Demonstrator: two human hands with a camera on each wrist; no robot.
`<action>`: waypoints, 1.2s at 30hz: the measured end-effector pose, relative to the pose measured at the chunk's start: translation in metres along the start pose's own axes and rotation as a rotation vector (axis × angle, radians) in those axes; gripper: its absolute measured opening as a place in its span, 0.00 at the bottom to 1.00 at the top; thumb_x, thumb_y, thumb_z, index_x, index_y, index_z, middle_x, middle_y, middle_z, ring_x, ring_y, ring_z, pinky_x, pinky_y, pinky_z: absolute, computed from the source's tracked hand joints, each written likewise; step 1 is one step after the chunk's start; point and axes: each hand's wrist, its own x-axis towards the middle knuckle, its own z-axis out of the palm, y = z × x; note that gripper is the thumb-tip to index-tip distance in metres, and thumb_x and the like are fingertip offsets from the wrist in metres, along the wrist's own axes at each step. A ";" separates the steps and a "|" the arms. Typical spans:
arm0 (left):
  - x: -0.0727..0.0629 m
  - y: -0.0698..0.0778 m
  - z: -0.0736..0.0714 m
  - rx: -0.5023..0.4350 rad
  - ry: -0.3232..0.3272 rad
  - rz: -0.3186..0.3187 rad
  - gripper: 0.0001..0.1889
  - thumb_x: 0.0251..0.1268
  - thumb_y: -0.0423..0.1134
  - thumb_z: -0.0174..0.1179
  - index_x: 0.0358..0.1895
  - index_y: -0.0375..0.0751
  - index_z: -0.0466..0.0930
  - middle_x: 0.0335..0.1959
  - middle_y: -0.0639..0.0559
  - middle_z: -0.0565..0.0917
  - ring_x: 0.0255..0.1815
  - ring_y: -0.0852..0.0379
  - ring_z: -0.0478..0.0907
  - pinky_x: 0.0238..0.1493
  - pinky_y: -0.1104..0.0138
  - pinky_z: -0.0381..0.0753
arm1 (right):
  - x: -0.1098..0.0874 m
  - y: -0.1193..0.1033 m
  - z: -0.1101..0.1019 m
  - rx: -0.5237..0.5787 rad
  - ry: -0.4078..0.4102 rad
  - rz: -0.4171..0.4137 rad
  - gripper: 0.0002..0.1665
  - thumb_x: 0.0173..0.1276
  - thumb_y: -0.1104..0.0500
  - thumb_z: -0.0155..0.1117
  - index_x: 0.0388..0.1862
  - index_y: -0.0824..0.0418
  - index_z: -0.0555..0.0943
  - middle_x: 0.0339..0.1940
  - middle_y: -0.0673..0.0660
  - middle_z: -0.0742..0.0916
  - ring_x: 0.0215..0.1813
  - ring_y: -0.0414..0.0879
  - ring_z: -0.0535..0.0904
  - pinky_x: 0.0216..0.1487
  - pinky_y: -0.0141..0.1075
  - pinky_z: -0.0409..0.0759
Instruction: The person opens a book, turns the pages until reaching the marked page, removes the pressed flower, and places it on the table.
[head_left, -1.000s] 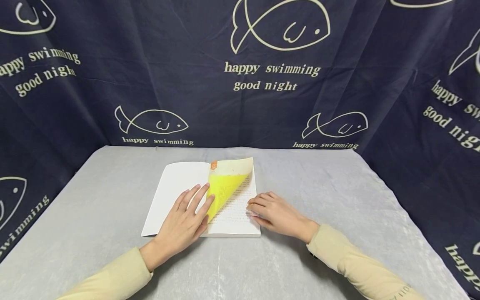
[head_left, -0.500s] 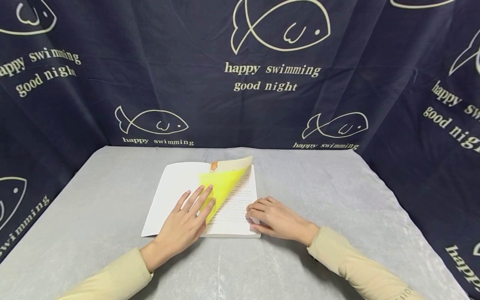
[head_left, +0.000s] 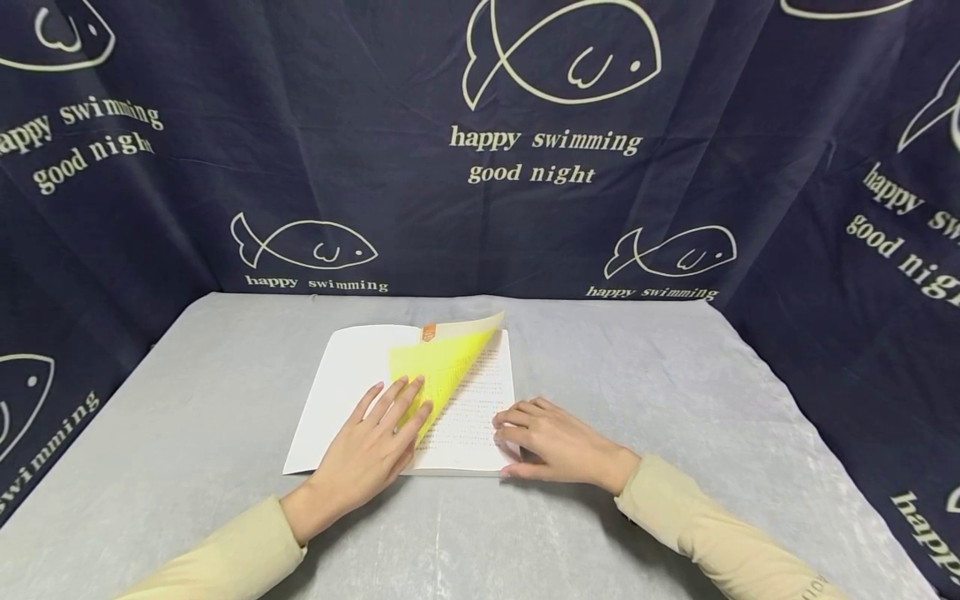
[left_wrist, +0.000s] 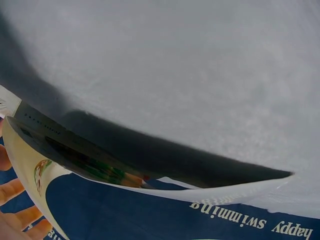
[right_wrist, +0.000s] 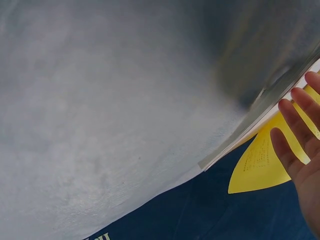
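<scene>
An open book [head_left: 337, 375] lies on the table. Its left page is white and blank; the right page [head_left: 472, 425] carries printed lines. A yellow page [head_left: 438, 354] is curled over toward the left, its far corner raised. My left hand [head_left: 367, 450] rests on that yellow page near the spine with its fingers extended. At the book's right edge is my right hand [head_left: 555, 442], fingertips over the page margin and thumb apart near the near corner. The right wrist view shows its fingers [right_wrist: 290, 115] fairly straight beside the page edges. In the left wrist view, the book's cover [left_wrist: 100, 165] bows up from the table.
A grey cloth [head_left: 420, 542] covers the table. Dark blue curtains [head_left: 420, 192] with white fish prints and lettering stand behind and at both sides. An orange mark [head_left: 429, 332] shows at the top of the page near the spine.
The yellow page has turned further left, and its left part now lies under my left fingers. My right thumb has spread away from the fingers toward the near edge.
</scene>
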 end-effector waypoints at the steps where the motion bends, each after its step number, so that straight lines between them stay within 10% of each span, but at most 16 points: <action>1: 0.000 0.000 0.000 0.002 0.006 -0.005 0.26 0.70 0.46 0.24 0.58 0.45 0.71 0.64 0.42 0.68 0.64 0.45 0.65 0.63 0.51 0.64 | 0.000 0.000 0.000 0.001 -0.002 0.002 0.18 0.59 0.38 0.57 0.33 0.50 0.76 0.51 0.50 0.82 0.53 0.44 0.75 0.53 0.39 0.72; 36: -0.002 0.001 0.002 -0.025 -0.027 0.010 0.25 0.68 0.45 0.26 0.56 0.45 0.71 0.66 0.42 0.66 0.66 0.46 0.64 0.66 0.52 0.60 | -0.002 0.008 -0.002 0.000 0.158 -0.126 0.10 0.53 0.59 0.64 0.36 0.55 0.82 0.38 0.47 0.84 0.43 0.40 0.77 0.49 0.34 0.74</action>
